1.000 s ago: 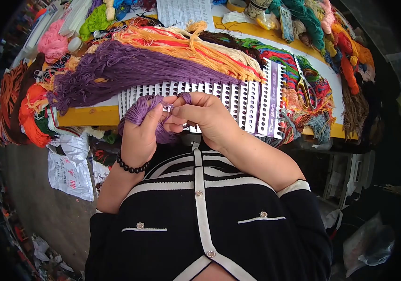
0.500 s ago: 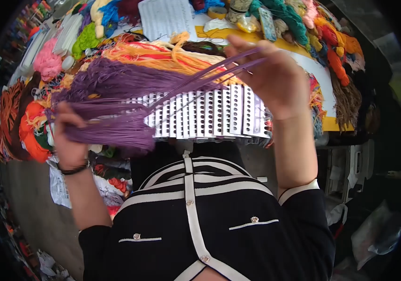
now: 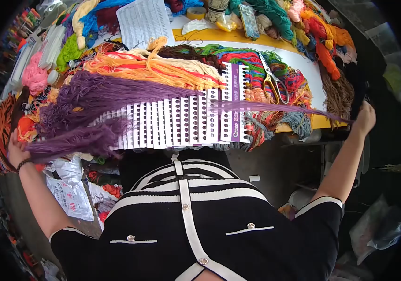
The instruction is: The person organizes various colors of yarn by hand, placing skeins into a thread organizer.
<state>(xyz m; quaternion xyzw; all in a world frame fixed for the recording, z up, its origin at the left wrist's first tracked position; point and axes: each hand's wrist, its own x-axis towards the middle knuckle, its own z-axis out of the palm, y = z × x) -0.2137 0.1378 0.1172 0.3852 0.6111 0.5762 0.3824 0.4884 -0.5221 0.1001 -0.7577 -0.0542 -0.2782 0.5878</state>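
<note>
At the far left, my left hand (image 3: 18, 149) is closed round the end of a bundle of purple embroidery thread (image 3: 76, 141), whose loose part trails over the cards. My right hand (image 3: 365, 117) is far out to the right, closed on a thin group of purple strands (image 3: 280, 107) stretched leftward above the table. Beneath the strands lies an overlapping row of white punched thread cards (image 3: 156, 124), with a purple-printed card (image 3: 236, 100) at its right end. A larger heap of purple thread (image 3: 102, 89) rests along the cards' upper left.
Orange and yellow thread (image 3: 139, 68) lies behind the purple heap. Gold-handled scissors (image 3: 272, 80) rest on mixed threads to the right. A printed sheet (image 3: 145, 22), a tape roll (image 3: 196, 12) and a phone (image 3: 249, 21) are at the back. Orange skeins (image 3: 329, 63) hang at the right edge.
My right hand has swung far right and down, pulling purple strands out straight. My left hand has moved left and lower with its bundle. The scissors and purple-printed card now show.
</note>
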